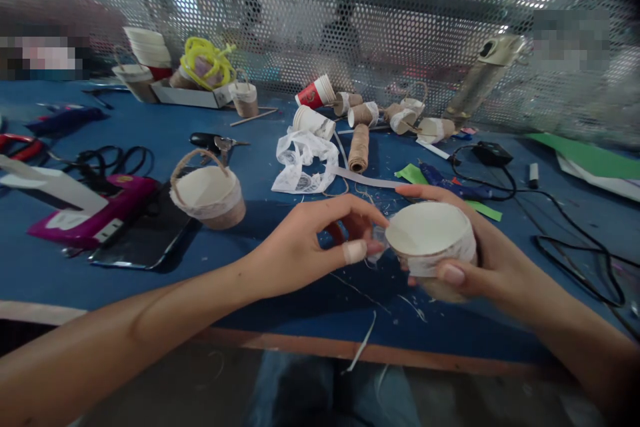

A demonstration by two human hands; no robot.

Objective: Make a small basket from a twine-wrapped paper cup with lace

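Observation:
My right hand is wrapped round a paper cup covered in twine, with white lace about its rim. Close to the cup's left side, my left hand pinches the loose end of the lace; its thumb has a bandage or tape on it. A finished-looking small basket with a twine handle and lace rim stands upright to the left. Behind my hands lie a crumpled lace strip and a twine spool.
On the blue table are a purple glue gun or similar tool and a dark phone at left, keys, a green strip, and black cables at right. Several cups and small baskets line the perforated metal screen.

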